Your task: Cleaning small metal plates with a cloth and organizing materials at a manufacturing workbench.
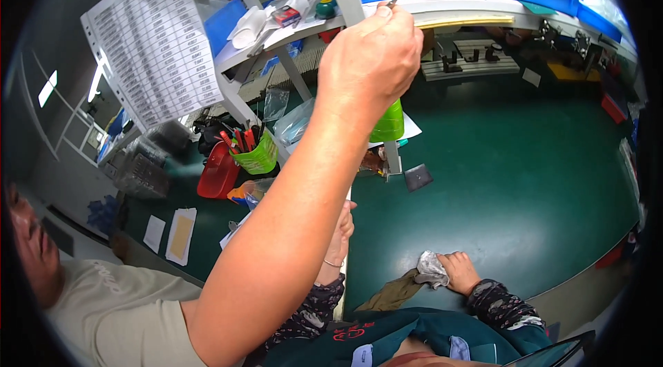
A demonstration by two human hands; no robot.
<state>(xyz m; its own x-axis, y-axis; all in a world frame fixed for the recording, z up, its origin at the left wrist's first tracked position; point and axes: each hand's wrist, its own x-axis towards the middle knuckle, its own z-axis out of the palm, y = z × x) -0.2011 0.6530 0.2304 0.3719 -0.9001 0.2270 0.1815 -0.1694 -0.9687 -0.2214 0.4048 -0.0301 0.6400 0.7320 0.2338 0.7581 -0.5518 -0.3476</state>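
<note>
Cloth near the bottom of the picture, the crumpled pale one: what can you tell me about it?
The cloth is a small whitish-grey rag, soft-looking fabric bunched into a wrinkled wad rather than spread flat. It lies on the dark green table top, close to the near edge. The person's right hand clutches its right side, fingers curled into the folds. An olive-brown piece of fabric lies just beside it to the left; whether the two touch cannot be told.

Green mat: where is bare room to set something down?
Bare: green mat right of the post, beyond the right hand and grey cloth. Crowded: left, around the green basket and red bin.
</note>
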